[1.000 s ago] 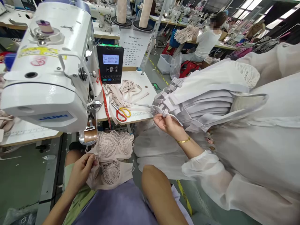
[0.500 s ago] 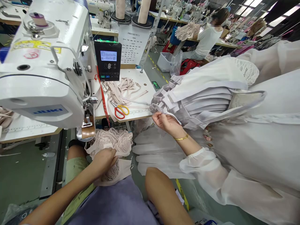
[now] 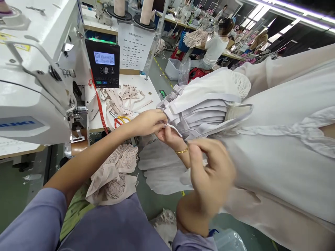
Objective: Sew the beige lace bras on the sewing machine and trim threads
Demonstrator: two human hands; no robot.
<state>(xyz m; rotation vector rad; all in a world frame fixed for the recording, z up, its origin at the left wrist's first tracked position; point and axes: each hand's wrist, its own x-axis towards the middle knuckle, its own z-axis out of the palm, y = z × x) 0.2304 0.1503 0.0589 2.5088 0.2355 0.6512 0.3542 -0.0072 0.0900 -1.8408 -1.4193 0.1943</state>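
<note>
My left hand reaches across to the right, its fingers closed at the end of a whitish strap. A co-worker's hand with a gold bracelet is at the same spot, partly behind mine. The strap belongs to a bundle of pale grey bras held along the co-worker's arm. My right hand is raised close to the camera, blurred, with thumb and fingers curled together; what they hold, if anything, cannot be made out. Beige lace bras lie on my lap, touched by neither hand.
A white sewing machine stands at left beside its control panel. On the worktable are loose beige straps and scissors. The co-worker's white clothing fills the right side. Another person sits farther back.
My left hand has left the lace bras on my lap and moved up and right to the co-worker's hand. My right hand has risen into view. The camera has turned right.
</note>
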